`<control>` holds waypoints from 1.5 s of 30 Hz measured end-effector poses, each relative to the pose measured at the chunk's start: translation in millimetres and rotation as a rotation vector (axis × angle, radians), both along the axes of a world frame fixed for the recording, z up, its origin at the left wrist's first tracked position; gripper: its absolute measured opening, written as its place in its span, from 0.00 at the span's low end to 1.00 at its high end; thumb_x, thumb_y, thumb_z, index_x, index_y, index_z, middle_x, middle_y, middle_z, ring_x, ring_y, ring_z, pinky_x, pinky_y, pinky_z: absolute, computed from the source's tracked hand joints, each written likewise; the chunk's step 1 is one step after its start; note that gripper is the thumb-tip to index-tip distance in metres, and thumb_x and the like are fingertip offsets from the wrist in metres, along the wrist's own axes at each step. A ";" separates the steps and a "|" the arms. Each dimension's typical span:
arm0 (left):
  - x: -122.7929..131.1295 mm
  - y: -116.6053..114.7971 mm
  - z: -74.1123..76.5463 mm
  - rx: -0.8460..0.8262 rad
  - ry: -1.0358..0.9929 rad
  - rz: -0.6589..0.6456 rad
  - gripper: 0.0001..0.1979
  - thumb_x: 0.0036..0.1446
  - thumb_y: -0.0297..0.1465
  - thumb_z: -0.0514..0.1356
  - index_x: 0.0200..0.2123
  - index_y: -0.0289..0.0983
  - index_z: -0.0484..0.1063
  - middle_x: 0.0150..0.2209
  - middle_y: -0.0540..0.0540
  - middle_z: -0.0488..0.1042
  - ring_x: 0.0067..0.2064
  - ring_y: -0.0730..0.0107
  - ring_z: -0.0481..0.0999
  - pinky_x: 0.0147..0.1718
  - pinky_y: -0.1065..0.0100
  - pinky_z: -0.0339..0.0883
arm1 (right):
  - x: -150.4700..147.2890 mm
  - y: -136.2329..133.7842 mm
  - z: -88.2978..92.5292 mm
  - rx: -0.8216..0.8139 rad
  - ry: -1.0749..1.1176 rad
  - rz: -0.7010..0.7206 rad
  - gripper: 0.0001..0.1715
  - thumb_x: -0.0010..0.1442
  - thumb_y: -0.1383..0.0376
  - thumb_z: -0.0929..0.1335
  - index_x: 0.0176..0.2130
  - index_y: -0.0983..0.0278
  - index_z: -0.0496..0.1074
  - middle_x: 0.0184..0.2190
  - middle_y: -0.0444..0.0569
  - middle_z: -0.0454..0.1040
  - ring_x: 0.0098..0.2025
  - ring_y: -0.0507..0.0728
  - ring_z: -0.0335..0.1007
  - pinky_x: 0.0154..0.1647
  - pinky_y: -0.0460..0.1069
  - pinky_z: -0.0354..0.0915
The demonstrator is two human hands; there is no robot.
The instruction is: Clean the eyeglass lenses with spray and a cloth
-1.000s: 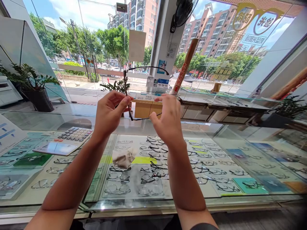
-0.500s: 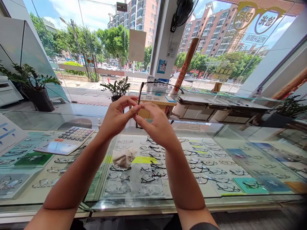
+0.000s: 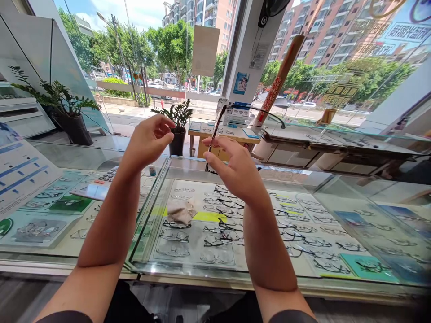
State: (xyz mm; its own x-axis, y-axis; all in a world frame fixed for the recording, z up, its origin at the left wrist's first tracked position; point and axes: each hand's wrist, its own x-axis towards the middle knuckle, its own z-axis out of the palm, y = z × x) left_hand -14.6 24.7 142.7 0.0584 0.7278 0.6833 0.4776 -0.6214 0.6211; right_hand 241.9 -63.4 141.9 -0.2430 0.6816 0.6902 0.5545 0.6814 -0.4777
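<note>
My right hand (image 3: 235,168) pinches a pair of dark-framed eyeglasses (image 3: 219,119) between thumb and fingers, in mid-air above the glass counter. The glasses are seen edge-on, and one thin temple reaches to the right behind the hand. Part of the frame is hidden by my fingers. To the left, apart from the glasses, my left hand (image 3: 148,141) is raised with fingers loosely bent; a gap shows between thumb and fingers, and nothing is in it. Below, a crumpled beige cloth (image 3: 182,211) lies on the countertop.
The glass display counter (image 3: 161,280) holds rows of eyeglasses. A calculator (image 3: 90,190) and a small bottle (image 3: 152,170) stand left, near a printed sheet (image 3: 25,172). Beyond are a potted plant (image 3: 177,141), a wooden table (image 3: 197,133) and a large window.
My left hand has let go of the glasses and moved left, away from my right hand. My right hand still holds the glasses. The view has shifted slightly.
</note>
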 end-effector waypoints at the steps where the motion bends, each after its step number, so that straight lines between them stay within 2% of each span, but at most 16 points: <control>1: -8.2 10.0 -3.1 -0.018 0.029 0.071 0.12 0.56 0.32 0.69 0.44 0.40 0.82 0.36 0.46 0.83 0.38 0.61 0.80 0.43 0.58 0.76 | 0.2 -0.1 0.1 0.000 -0.004 -0.003 0.18 0.72 0.60 0.69 0.56 0.59 0.82 0.58 0.54 0.86 0.61 0.67 0.80 0.65 0.65 0.72; 4: -29.4 42.6 -17.0 -0.103 0.146 0.290 0.11 0.56 0.30 0.67 0.43 0.40 0.83 0.35 0.45 0.83 0.38 0.57 0.80 0.47 0.55 0.75 | 0.8 -0.4 0.4 -0.007 -0.013 -0.016 0.18 0.71 0.59 0.69 0.56 0.58 0.82 0.57 0.54 0.86 0.61 0.68 0.80 0.65 0.66 0.72; 8: -48.0 81.5 -41.0 -0.366 0.332 0.431 0.12 0.61 0.29 0.63 0.46 0.39 0.84 0.36 0.42 0.85 0.44 0.51 0.83 0.50 0.54 0.74 | 1.9 -0.9 0.9 -0.019 -0.025 -0.023 0.17 0.71 0.59 0.69 0.55 0.57 0.82 0.57 0.53 0.86 0.60 0.68 0.80 0.64 0.67 0.72; 10: -54.6 96.3 -53.0 -0.486 0.402 0.536 0.14 0.62 0.30 0.63 0.49 0.40 0.85 0.44 0.38 0.86 0.50 0.46 0.83 0.52 0.52 0.74 | 2.5 -1.3 1.3 -0.019 -0.027 -0.024 0.17 0.71 0.59 0.69 0.55 0.56 0.82 0.57 0.53 0.86 0.60 0.67 0.80 0.64 0.67 0.72; 12: -60.4 108.1 -63.9 -0.592 0.484 0.601 0.17 0.59 0.33 0.68 0.51 0.39 0.84 0.54 0.34 0.85 0.57 0.39 0.82 0.54 0.49 0.75 | 2.8 -1.8 1.8 -0.022 -0.029 -0.026 0.17 0.71 0.59 0.68 0.55 0.57 0.82 0.57 0.53 0.86 0.60 0.67 0.80 0.64 0.67 0.72; 14: -65.0 117.3 -73.3 -0.697 0.558 0.582 0.18 0.55 0.36 0.73 0.49 0.38 0.84 0.57 0.31 0.84 0.59 0.35 0.82 0.56 0.47 0.75 | 3.0 -2.6 2.4 -0.031 -0.029 -0.030 0.17 0.71 0.59 0.68 0.55 0.57 0.82 0.57 0.53 0.85 0.60 0.68 0.79 0.63 0.66 0.72; 16: -67.8 124.2 -81.1 -0.762 0.590 0.547 0.18 0.51 0.38 0.76 0.44 0.37 0.84 0.54 0.30 0.85 0.58 0.34 0.84 0.55 0.48 0.76 | 3.1 -3.3 3.2 -0.040 -0.029 -0.032 0.17 0.71 0.58 0.69 0.55 0.57 0.82 0.57 0.53 0.85 0.60 0.68 0.79 0.62 0.66 0.73; 18: -69.0 128.8 -87.6 -0.798 0.603 0.531 0.19 0.47 0.41 0.79 0.40 0.37 0.84 0.51 0.29 0.86 0.56 0.34 0.85 0.54 0.48 0.77 | 3.2 -4.0 3.8 -0.048 -0.026 -0.031 0.17 0.71 0.58 0.69 0.54 0.57 0.82 0.57 0.53 0.86 0.60 0.68 0.79 0.62 0.66 0.73; 22: -70.6 131.9 -97.3 -0.853 0.632 0.525 0.28 0.38 0.49 0.82 0.38 0.38 0.83 0.47 0.28 0.86 0.52 0.33 0.86 0.50 0.47 0.78 | 3.7 -5.1 4.3 -0.054 -0.022 -0.029 0.18 0.71 0.58 0.69 0.55 0.59 0.81 0.58 0.54 0.85 0.61 0.68 0.79 0.62 0.66 0.73; 25: -72.5 131.4 -100.9 -0.868 0.642 0.524 0.30 0.35 0.51 0.83 0.36 0.38 0.83 0.45 0.29 0.86 0.50 0.34 0.86 0.47 0.48 0.78 | 3.8 -5.7 4.4 -0.052 -0.024 -0.030 0.17 0.71 0.58 0.69 0.55 0.58 0.82 0.58 0.53 0.86 0.61 0.68 0.79 0.62 0.66 0.73; 30: -74.1 131.0 -100.4 -0.842 0.641 0.521 0.27 0.34 0.46 0.83 0.34 0.38 0.81 0.44 0.30 0.86 0.50 0.37 0.85 0.45 0.52 0.77 | 3.6 -5.3 4.2 -0.048 -0.030 -0.032 0.17 0.71 0.59 0.68 0.55 0.57 0.82 0.58 0.53 0.85 0.62 0.67 0.79 0.62 0.66 0.74; 34: -74.1 128.8 -95.8 -0.807 0.610 0.533 0.22 0.39 0.42 0.82 0.34 0.38 0.82 0.43 0.30 0.86 0.49 0.37 0.85 0.42 0.54 0.76 | 3.8 -4.3 3.6 -0.051 -0.031 -0.029 0.17 0.72 0.59 0.69 0.55 0.57 0.82 0.58 0.53 0.86 0.62 0.68 0.79 0.63 0.66 0.73; 37: -71.7 123.9 -85.8 -0.699 0.530 0.528 0.20 0.46 0.41 0.79 0.40 0.37 0.84 0.45 0.31 0.86 0.49 0.40 0.84 0.43 0.55 0.76 | 3.9 -4.0 3.6 -0.052 -0.033 -0.029 0.16 0.72 0.59 0.68 0.55 0.57 0.81 0.58 0.53 0.86 0.61 0.68 0.79 0.63 0.66 0.72; 39: -66.7 117.4 -74.9 -0.581 0.426 0.500 0.21 0.51 0.40 0.76 0.46 0.37 0.84 0.45 0.34 0.86 0.48 0.46 0.83 0.44 0.57 0.75 | 3.8 -4.0 3.8 -0.051 -0.034 -0.030 0.16 0.72 0.59 0.68 0.54 0.58 0.81 0.58 0.53 0.86 0.61 0.68 0.79 0.63 0.66 0.72; 42: -51.3 101.0 -54.6 -0.343 0.154 0.369 0.23 0.55 0.38 0.73 0.53 0.36 0.82 0.43 0.40 0.83 0.44 0.56 0.81 0.46 0.60 0.74 | 3.7 -3.9 3.9 -0.051 -0.027 -0.026 0.16 0.72 0.59 0.68 0.55 0.58 0.81 0.58 0.53 0.86 0.62 0.67 0.79 0.63 0.66 0.72; 45: -27.4 77.6 -34.7 -0.164 -0.230 0.083 0.25 0.53 0.41 0.75 0.52 0.37 0.81 0.40 0.44 0.81 0.42 0.63 0.80 0.45 0.63 0.74 | 3.8 -3.6 3.1 -0.049 -0.024 -0.021 0.16 0.72 0.58 0.69 0.55 0.58 0.81 0.58 0.53 0.86 0.61 0.67 0.79 0.62 0.65 0.72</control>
State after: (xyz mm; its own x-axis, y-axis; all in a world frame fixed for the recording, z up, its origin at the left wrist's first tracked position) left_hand -42.0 102.3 108.0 -0.1489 0.8256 0.5443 0.3579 -0.4681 0.8080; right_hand 245.7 -67.0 145.1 -0.2439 0.7199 0.6498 0.5804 0.6452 -0.4969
